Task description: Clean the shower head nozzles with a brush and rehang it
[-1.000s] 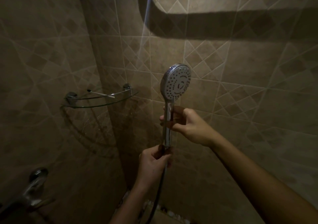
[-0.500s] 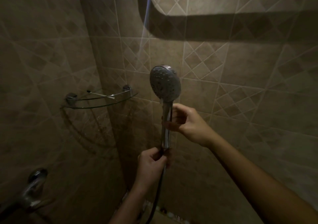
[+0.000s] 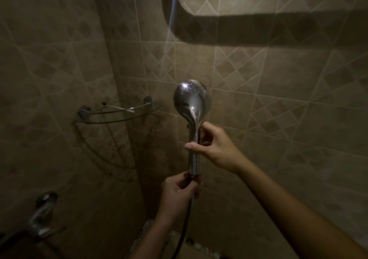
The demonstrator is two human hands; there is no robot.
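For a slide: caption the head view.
Right hand and left hand hold the shower head upright, back toward camera.

Dim tiled walls (image 3: 278, 131) hold a glass corner shelf (image 3: 119, 117).

Both bare arms reach up. The right hand (image 3: 216, 149) sits higher, fingers (image 3: 208, 127) and thumb pinching the round chrome shower head (image 3: 190, 99) by its handle. The left hand (image 3: 179, 196) grips just below.

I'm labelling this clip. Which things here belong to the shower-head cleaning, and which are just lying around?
In the job: shower head, hose, left hand, right hand.
Just around: glass corner shelf, thin stick on it (maybe a brush; unclear), tap.
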